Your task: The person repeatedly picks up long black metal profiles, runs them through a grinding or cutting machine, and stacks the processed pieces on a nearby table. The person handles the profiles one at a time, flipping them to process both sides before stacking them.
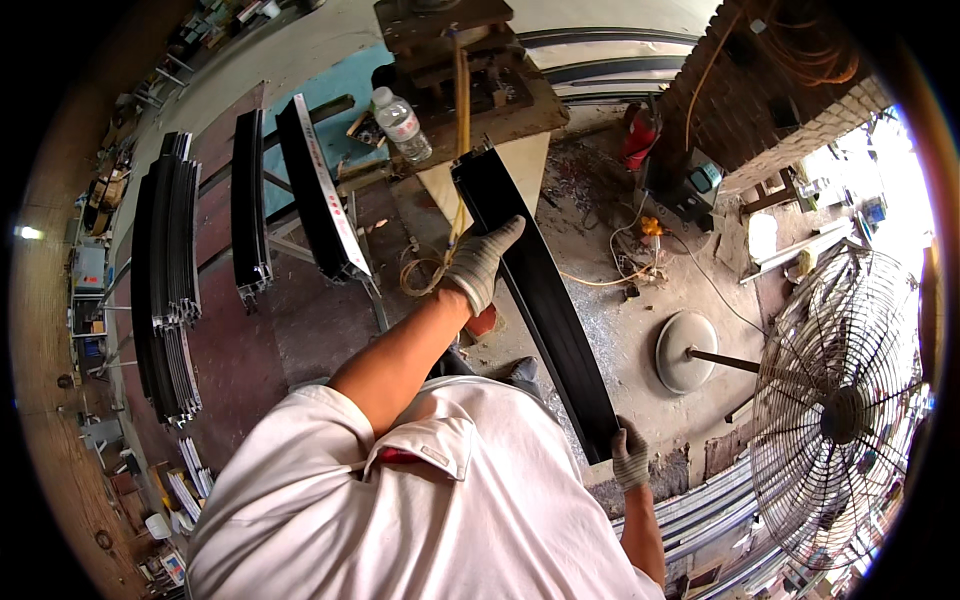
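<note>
A long black metal profile [548,310] slants across in front of me, from the machine down to the lower right. My left hand [478,268], in a light striped work glove, grips its left edge toward the far end; the thumb lies on top and the fingers are hidden beneath. At the near end, my right hand [631,458], gloved too, is closed on the corner with the thumb on the upper face. The far end of the profile rests at or just in front of the dark, worn machine [490,85]; contact there cannot be made out.
Beside the machine stands a clear plastic bottle [402,125]. To the left, bundles of black profiles [165,250] and a profile with a white strip [318,190] lie on a rack. A large fan [840,410] with a round base [686,352] stands right. Cables [690,250] cross the floor.
</note>
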Demonstrator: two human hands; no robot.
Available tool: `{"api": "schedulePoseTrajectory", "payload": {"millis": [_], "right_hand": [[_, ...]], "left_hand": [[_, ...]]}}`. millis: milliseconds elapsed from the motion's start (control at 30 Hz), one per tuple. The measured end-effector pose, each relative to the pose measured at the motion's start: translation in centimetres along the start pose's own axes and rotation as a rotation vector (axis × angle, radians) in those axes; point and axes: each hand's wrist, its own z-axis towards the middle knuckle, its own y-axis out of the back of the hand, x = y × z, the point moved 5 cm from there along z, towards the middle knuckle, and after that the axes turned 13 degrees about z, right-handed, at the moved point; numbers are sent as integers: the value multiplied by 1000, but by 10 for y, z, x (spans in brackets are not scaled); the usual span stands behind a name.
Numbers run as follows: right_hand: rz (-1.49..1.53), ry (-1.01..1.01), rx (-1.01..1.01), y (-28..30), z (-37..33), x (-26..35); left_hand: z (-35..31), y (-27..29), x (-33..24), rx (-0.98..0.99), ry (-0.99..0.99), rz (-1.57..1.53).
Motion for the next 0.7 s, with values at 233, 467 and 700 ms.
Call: {"api": "schedulePoseTrajectory", "payload": {"millis": [233, 467, 700], "right_hand": [[118, 10, -42, 4, 10, 31], [121, 113, -39, -26, 53, 77], [103, 111, -15, -58, 86, 97]], "left_hand": [[26, -43, -26, -143, 43, 258], [105, -39, -44, -136, 34, 182], [155, -16, -61, -195, 92, 224]]}}
